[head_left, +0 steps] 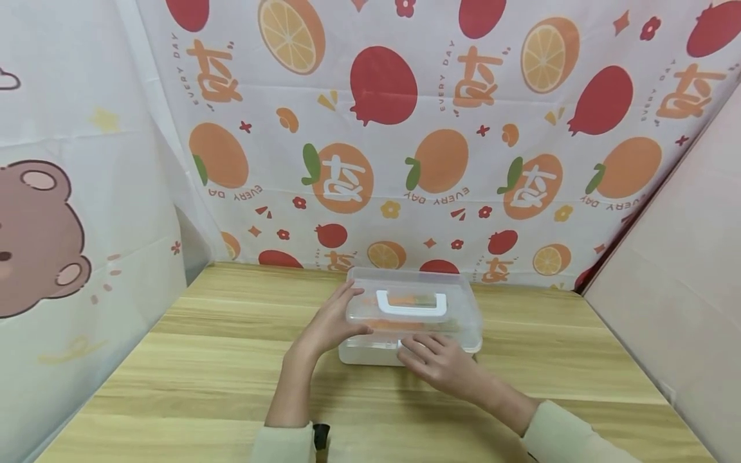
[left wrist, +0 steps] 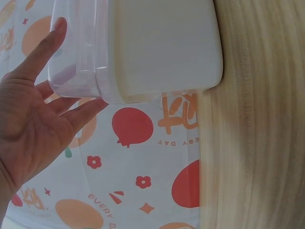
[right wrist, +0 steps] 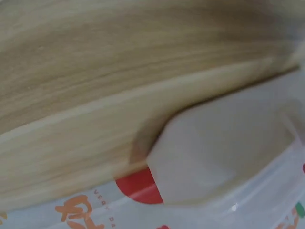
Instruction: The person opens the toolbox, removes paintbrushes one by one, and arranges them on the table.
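Fingers spread against a clear-lidded, white rectangular plastic box point(head_left: 367, 355), the left hand point(head_left: 329, 323) should brace firmly while the curled right hand point(head_left: 437, 363), its hold unclear, works the front edge.

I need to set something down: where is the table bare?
Bare table lies between left forearm and bear cloth, and between box and plain cloth at right. Crowded: the box's left side, by the left hand; its front, by the right hand; its back, near the fruit cloth.

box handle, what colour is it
White; the handle shows best in the head view.
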A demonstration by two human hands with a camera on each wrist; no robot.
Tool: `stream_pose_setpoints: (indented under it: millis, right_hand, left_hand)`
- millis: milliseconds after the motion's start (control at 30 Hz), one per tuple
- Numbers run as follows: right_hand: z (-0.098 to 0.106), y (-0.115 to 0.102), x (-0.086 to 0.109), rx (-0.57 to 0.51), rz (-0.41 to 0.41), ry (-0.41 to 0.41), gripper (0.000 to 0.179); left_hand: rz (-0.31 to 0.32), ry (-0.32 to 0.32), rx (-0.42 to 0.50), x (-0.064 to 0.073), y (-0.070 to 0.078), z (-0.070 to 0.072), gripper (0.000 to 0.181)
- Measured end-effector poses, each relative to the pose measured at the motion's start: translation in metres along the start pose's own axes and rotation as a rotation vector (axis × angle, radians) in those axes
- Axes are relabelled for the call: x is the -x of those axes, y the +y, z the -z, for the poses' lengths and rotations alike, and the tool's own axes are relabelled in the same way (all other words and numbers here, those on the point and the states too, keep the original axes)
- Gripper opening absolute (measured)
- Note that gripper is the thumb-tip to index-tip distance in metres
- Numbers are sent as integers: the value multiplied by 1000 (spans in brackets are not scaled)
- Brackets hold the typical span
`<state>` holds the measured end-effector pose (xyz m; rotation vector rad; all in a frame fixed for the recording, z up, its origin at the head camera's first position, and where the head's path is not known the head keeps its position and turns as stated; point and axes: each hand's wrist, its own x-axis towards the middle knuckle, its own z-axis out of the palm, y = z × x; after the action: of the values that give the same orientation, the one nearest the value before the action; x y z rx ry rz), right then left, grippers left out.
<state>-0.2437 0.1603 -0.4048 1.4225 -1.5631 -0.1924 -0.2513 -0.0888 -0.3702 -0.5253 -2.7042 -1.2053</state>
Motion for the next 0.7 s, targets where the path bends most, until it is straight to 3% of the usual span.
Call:
stream_pose_setpoints:
  millis: [167, 267, 433, 700]
  right_hand:
    - [-13, -12, 16, 84, 20, -115, 40]
    - [-11, -15, 16, 136, 33, -169, 43]
    - [-3, -16, 9, 191, 45, -167, 38]
    - [-20, -22, 23, 210, 0, -162, 41]
  left_hand:
    - [-14, 6, -9, 4, 0, -1, 73]
    - [-18, 9, -13, 6, 0, -1, 73]
    - [-21, 12, -15, 9, 1, -1, 73]
    - [-25, 10, -13, 10, 1, -1, 73]
